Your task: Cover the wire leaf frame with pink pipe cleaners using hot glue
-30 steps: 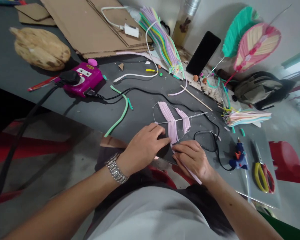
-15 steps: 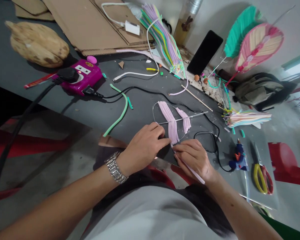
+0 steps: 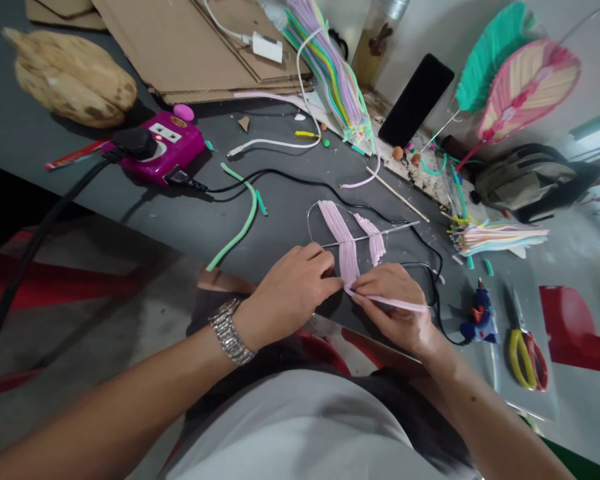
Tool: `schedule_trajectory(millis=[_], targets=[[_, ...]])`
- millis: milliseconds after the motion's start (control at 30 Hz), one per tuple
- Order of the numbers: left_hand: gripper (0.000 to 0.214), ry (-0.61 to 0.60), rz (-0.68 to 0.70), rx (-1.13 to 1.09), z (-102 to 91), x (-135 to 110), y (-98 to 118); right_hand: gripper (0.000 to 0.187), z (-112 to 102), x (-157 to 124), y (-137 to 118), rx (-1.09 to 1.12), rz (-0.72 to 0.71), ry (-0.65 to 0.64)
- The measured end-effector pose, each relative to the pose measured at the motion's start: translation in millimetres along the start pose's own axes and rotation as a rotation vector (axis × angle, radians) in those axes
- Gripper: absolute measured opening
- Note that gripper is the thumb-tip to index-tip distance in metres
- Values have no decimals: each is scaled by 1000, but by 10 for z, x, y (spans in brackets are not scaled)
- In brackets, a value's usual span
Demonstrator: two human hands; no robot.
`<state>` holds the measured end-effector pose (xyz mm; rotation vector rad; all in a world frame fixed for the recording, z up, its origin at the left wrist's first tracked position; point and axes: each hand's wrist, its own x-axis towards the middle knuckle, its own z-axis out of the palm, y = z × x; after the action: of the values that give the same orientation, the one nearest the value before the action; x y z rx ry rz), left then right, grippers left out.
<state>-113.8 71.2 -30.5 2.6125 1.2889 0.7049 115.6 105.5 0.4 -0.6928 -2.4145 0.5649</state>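
My right hand was clamped on a pale pink pipe cleaner, pinching it taut between thumb and fingers. My left hand wasn't gripping — its fingertips pressed against the pink-wrapped wire frame, steadying it on the grey table. A black cable curved just beyond — the table edge ran close below my wrists.

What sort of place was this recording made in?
Probably a handicraft workspace: a work table holds a hot glue gun, scissors and bundled pipe cleaners, with feather-shaped pipe-cleaner pieces nearby.
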Motion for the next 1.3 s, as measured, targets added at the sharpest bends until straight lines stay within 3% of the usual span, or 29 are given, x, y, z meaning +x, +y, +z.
schedule_trajectory(millis=[300,967,1300], targets=[[23,25,-24,-45,21,-4,3,10,43,162,156,189,243,22],[22,47,13,-36,48,-18,-10,12,92,489,367,34,297,-266],[20,76,64,40,44,-38,0,16,93,537,381,60,329,-290]])
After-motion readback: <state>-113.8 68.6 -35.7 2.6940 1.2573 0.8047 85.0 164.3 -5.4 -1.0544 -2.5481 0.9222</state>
